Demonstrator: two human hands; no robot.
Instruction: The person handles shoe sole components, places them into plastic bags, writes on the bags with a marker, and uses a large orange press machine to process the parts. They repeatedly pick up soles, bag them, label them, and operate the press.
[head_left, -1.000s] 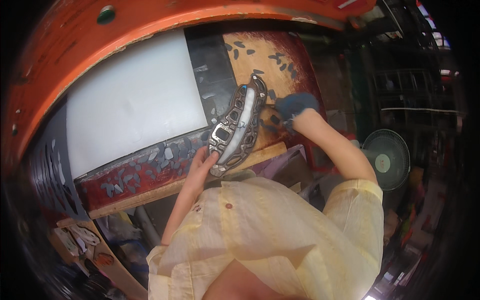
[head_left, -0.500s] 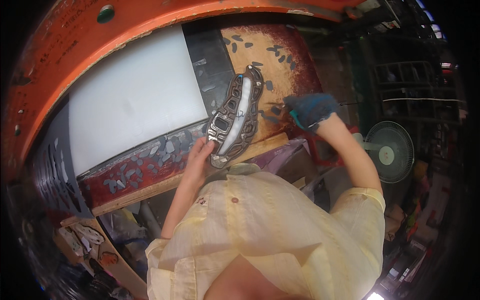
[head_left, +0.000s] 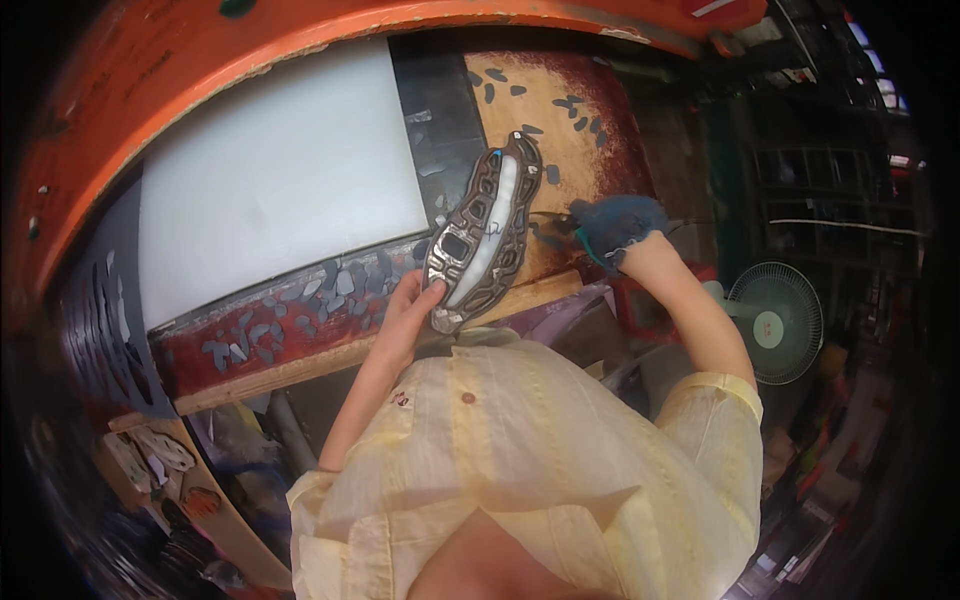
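My bare left hand point(head_left: 409, 309) grips the near end of a long curved metal cutting die point(head_left: 477, 238). Its dark frame has many cell-shaped openings, and a white strip with a dark mark runs along its middle. The die lies tilted across the black strip and the wooden board. To its right, my right hand point(head_left: 621, 231) wears a dark blue glove and hovers low over the board's right part. Its fingers look bunched together near some dark pieces point(head_left: 550, 222); whether they pinch one is too blurred to see.
A large white sheet point(head_left: 285, 180) lies left of the die. Small grey cut pieces point(head_left: 330, 285) are scattered on the dark red near edge, others on the wooden board point(head_left: 540, 95). An orange machine beam point(head_left: 330, 30) arches across the far side. A fan point(head_left: 768, 325) stands at right.
The whole view has shifted slightly, with the table appearing further right. My right hand has come a little closer to the die. The left hand keeps its hold.
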